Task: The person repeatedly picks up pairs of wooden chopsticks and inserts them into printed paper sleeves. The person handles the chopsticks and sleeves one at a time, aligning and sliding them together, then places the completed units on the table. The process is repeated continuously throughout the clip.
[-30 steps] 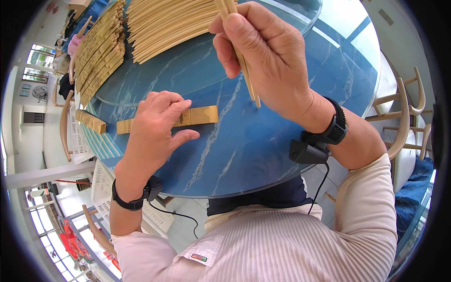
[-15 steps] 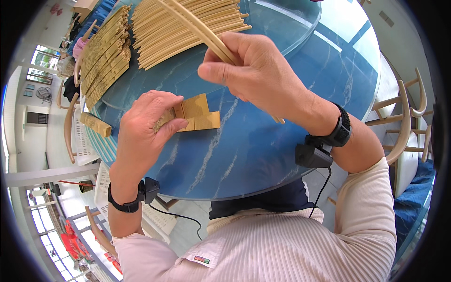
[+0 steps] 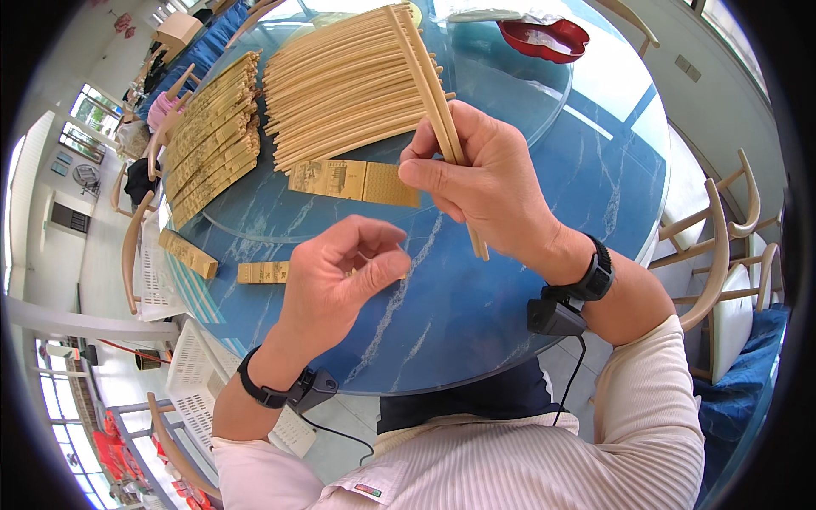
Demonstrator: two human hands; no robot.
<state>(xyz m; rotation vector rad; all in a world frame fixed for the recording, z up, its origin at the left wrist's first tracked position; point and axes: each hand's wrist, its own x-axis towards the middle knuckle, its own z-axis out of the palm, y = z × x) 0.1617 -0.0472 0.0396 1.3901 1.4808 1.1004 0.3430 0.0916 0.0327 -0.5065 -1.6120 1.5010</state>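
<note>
Above blue table [image 3: 459, 314], right hand [image 3: 501, 187] is pinching chopstick pair [image 3: 435, 109] beside gold paper sleeve [image 3: 336, 180]; left hand [image 3: 331, 280] is hovering half-open, apparently empty. I am judging gold-wrapped stack [image 3: 212, 140] finished, loose chopsticks [image 3: 340, 93] remaining.

Bare bench [image 3: 459, 331] leaves passage between the forearms and also right of the right hand [image 3: 489, 166]. Ahead, the chopstick pile [image 3: 340, 93] and overlapping gold strips [image 3: 212, 140] obstruct; a single gold strip [image 3: 327, 179] interrupts the gap between pile and left hand [image 3: 327, 276].
</note>
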